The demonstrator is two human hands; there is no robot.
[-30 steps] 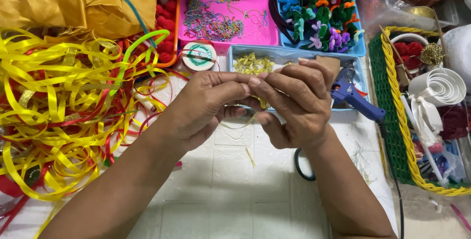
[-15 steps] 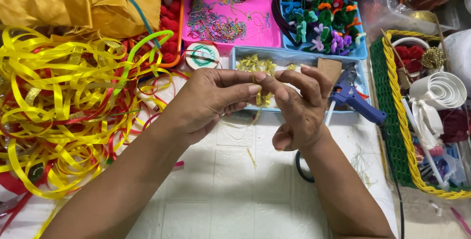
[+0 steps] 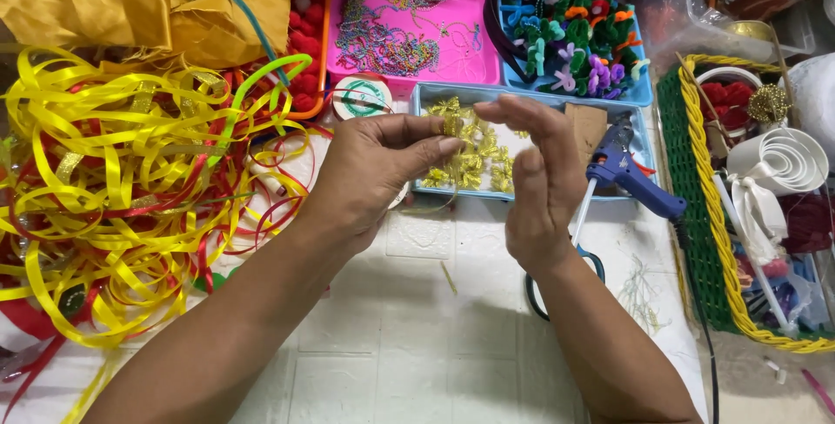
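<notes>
**Hands parted over the tray of gold bows**

Since the earlier frames, both hands have drawn apart: the fingertips that met in a joint pinch now stand separate, the right hand's fingers opened.

- Left hand (image 3: 370, 172): grip pinched, thumb and forefinger closed on a small gold bow (image 3: 450, 125), held above the near edge of the pale blue tray.
- Right hand (image 3: 541, 182): grip released, fingers extended and slightly curled, palm facing left, just beside the bow but not touching it.
- Pale blue tray (image 3: 417, 182): on the white surface (image 3: 391, 337) under the hands; holds a loose heap of gold bows (image 3: 483, 163) and a piece of brown card (image 3: 586, 126).
- Blue glue gun (image 3: 628, 173): lying across the tray's right end.
- Scissors (image 3: 539, 289): partly hidden under the right wrist.
- Pink tray (image 3: 470, 6): behind, with multicoloured chain.
- Blue tray of pipe-cleaner pieces (image 3: 574, 33): right of the pink tray.
- Tangle of yellow and red ribbon (image 3: 113, 198): far left.
- White spool (image 3: 361, 98): between ribbon and pale blue tray.
- Green basket with yellow rim (image 3: 696, 206): far right.
</notes>
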